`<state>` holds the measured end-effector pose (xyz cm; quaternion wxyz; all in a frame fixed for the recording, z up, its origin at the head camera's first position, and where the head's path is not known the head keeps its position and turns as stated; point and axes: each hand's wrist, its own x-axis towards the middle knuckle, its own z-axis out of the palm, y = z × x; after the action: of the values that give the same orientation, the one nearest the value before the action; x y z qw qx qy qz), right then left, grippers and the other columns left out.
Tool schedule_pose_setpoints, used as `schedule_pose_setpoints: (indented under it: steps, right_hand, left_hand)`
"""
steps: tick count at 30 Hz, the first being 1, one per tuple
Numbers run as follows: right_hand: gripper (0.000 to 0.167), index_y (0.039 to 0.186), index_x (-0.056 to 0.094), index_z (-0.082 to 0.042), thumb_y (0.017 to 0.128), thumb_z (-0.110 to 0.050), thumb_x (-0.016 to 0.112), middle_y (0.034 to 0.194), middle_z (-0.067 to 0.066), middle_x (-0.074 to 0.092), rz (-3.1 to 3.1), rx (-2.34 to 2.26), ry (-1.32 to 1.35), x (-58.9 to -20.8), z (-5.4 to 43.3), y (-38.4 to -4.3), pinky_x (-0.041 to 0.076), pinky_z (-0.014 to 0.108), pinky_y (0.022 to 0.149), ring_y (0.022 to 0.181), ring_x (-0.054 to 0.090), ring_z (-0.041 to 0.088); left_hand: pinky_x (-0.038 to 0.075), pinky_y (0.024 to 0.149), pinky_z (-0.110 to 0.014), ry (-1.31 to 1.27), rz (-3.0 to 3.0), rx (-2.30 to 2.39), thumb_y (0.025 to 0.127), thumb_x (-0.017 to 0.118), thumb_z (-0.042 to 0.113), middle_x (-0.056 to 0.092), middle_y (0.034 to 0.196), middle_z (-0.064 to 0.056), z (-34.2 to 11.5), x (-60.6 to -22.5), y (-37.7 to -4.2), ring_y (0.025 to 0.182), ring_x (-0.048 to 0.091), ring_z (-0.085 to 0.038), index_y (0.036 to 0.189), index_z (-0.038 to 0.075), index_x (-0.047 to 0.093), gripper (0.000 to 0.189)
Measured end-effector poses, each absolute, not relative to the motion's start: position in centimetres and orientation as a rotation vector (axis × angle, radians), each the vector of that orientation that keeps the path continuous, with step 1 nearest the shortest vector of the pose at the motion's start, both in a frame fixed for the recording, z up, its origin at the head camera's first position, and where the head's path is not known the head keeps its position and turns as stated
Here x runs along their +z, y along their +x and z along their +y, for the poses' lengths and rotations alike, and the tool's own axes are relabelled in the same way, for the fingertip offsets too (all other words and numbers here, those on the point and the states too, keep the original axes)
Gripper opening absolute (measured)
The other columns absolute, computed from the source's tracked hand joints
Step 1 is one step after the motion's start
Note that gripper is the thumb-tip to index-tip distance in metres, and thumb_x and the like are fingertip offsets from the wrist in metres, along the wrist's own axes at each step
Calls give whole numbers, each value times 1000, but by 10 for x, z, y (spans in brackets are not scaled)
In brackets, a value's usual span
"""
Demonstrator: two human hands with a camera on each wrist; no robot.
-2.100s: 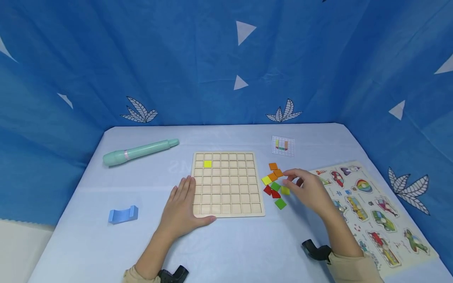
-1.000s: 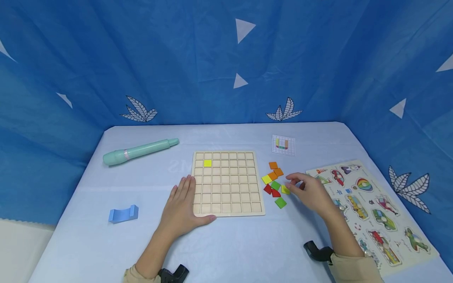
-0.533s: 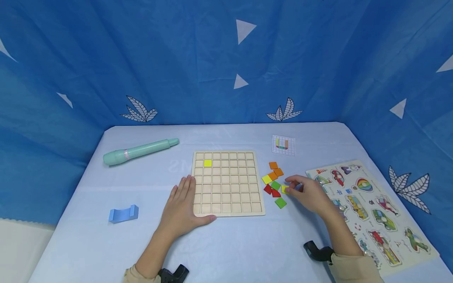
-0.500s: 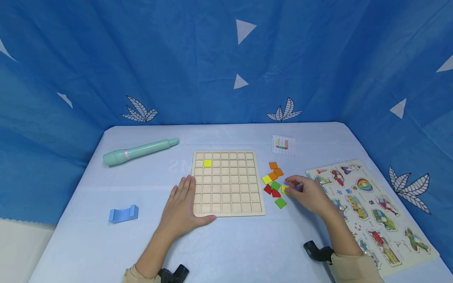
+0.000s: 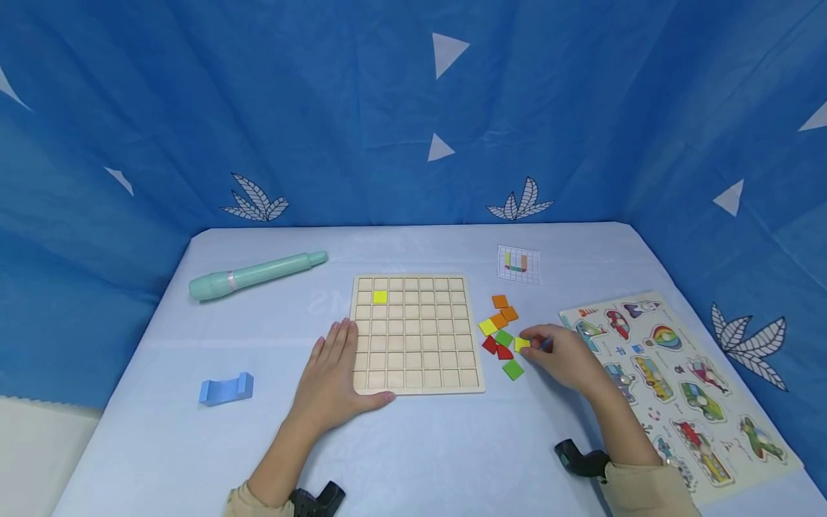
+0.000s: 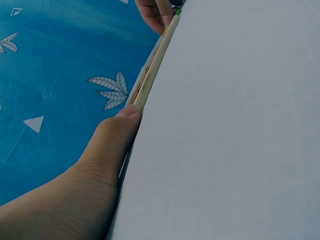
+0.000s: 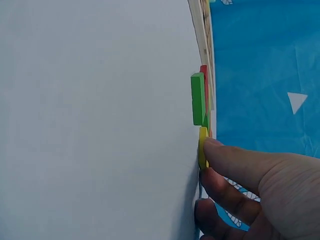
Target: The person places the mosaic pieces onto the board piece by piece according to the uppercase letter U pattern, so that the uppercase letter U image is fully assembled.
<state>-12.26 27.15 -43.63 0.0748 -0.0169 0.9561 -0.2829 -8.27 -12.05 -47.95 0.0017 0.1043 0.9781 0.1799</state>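
My left hand [image 5: 329,380] lies flat at the near left corner of the wooden grid board [image 5: 413,337], its straight fingers along the left edge. The thumb [image 6: 117,130] touches the board's near edge in the left wrist view. One yellow tile [image 5: 380,297] sits in a cell near the board's upper left. To the right of the board, my right hand [image 5: 565,355] pinches another yellow tile [image 7: 203,147] between thumb and finger, low over the white cloth. Beside it lie green tiles [image 5: 513,370], red tiles [image 5: 489,345], orange tiles [image 5: 500,301] and a further yellow tile [image 5: 487,327].
A small pattern card [image 5: 519,265] with a coloured U shape lies behind the tiles. The picture puzzle board [image 5: 678,395] is at the right, partly under the right forearm. On the left are a green tube-shaped object [image 5: 258,276] and a blue notched block [image 5: 226,390].
My right hand has come down and toward me from beside the orange tiles to the nearer yellow tile, and its thumb and finger now pinch it. The left hand has stayed put.
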Motion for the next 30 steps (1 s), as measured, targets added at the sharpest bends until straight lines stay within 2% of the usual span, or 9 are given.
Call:
schedule_pose_setpoints:
  steps: [6,10,19,30]
  right_hand:
    - [22,107,69,-14,86,-17,77,94,5,60,2902,-862,-71,-438,273,-123,44,27,64,80,51,21]
    - [19,103,65,-15,87,-15,76,91,5,59,2879,-886,-59,-438,273,-124,44,27,62,78,51,21]
    - [17,105,62,-15,91,-15,71,91,6,60,2864,-939,-61,-430,270,-129,47,29,66,78,53,22]
    - [20,109,62,-16,92,-18,72,98,6,62,2851,-1028,-101,-415,248,-147,50,27,62,77,54,23]
  left_hand:
    - [11,125,-51,328,3068,581,64,55,93,7,168,-13,-120,-480,-83,156,5,-29,159,3,11,138]
    - [10,126,-51,327,3063,576,64,55,93,7,168,-12,-121,-479,-84,156,5,-28,159,3,10,138]
    - [11,126,-51,324,3060,575,64,53,94,6,168,-12,-121,-478,-83,156,5,-28,159,3,10,138]
    - [12,125,-51,324,3058,591,65,56,92,7,168,-12,-120,-478,-82,156,6,-29,159,3,11,137]
